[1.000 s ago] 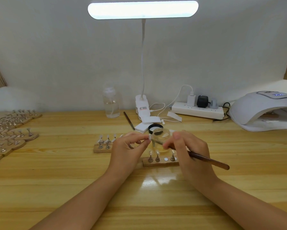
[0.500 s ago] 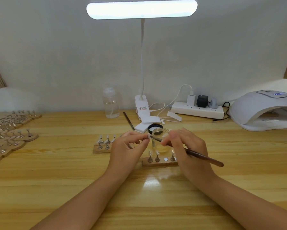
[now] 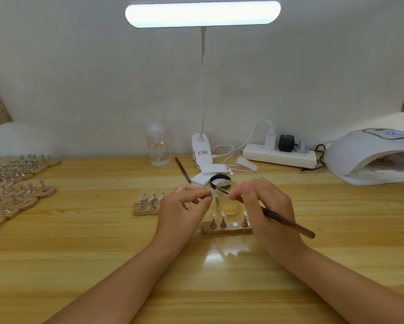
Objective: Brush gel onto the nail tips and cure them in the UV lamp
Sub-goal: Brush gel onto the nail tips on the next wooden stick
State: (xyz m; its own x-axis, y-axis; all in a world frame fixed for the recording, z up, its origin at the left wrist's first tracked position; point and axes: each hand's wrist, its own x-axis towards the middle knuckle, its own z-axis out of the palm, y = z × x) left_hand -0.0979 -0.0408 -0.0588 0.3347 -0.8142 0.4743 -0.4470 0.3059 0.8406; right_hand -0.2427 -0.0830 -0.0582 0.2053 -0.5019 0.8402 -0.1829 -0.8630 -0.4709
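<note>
My left hand (image 3: 183, 208) pinches a small nail tip (image 3: 212, 192) on its stand, raised in front of the open glass gel jar (image 3: 227, 197). My right hand (image 3: 264, 206) grips a dark wooden brush (image 3: 287, 224); its bristle end lies against the nail tip. Below the hands lies a wooden holder (image 3: 226, 229) with three nail-tip stands and one bare magnet spot. A second holder (image 3: 146, 206) with several tips sits to the left. The white UV lamp (image 3: 373, 155) stands at the far right, its display lit.
Many more wooden holders with tips (image 3: 14, 190) crowd the left edge. Behind the jar are its black lid (image 3: 219, 178), white pads (image 3: 204, 176), a spare brush (image 3: 182, 169), a clear bottle (image 3: 158, 148), the desk lamp's clamp (image 3: 201, 150) and a power strip (image 3: 280, 155).
The brush tip has slid a little up and left along the nail tip, and my right hand has shifted slightly with it. My left hand has barely moved.
</note>
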